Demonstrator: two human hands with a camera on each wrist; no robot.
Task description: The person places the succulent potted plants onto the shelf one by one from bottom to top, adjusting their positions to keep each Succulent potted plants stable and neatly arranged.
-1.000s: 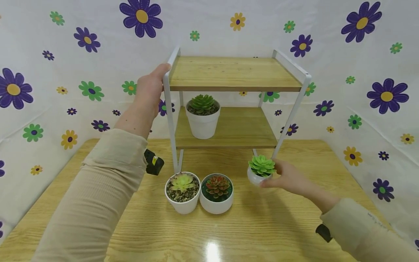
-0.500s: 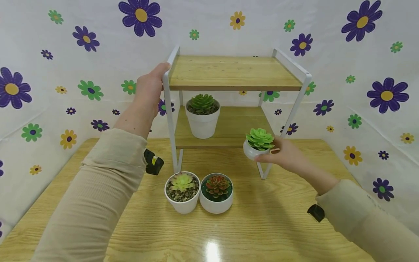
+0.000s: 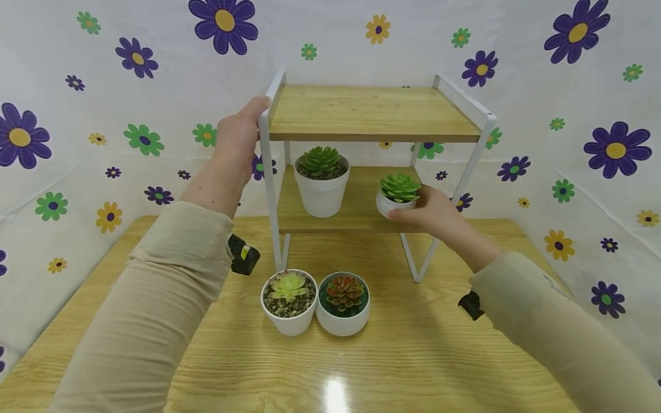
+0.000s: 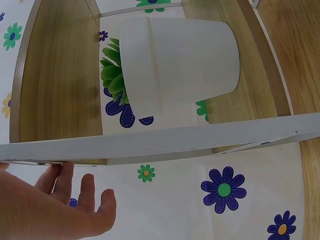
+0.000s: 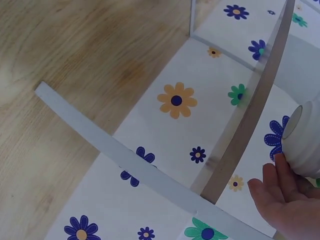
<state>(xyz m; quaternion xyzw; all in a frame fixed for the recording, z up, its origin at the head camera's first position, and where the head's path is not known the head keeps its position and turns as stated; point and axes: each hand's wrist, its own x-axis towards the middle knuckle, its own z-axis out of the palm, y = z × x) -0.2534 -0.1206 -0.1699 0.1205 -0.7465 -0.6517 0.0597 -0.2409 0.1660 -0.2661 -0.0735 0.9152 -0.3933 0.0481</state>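
Observation:
My right hand (image 3: 439, 213) pinches a potted succulent (image 3: 395, 202) by its small round white pot, at the right front of the lower shelf (image 3: 358, 198). In the right wrist view the white pot (image 5: 306, 140) shows its underside, apart from the shelf board (image 5: 250, 115). On the left, my left hand (image 3: 236, 140) grips the white metal frame of the two-tier shelf rack (image 3: 374, 112) near its top front corner. A larger white pot with a green succulent (image 3: 322, 192) stands upright on the lower shelf's left side. In the left wrist view, fingers (image 4: 87, 192) touch the frame bar (image 4: 160, 142).
Two more white pots stand side by side on the wooden table (image 3: 248, 367) before the rack: a yellow-green succulent (image 3: 289, 304) in pebbles and a reddish succulent (image 3: 343, 304). Behind is a white cloth (image 3: 341, 34) printed with flowers.
My right hand has lifted the small potted succulent from near the table up to the lower shelf's level, moving slightly left. The left hand keeps its hold on the rack.

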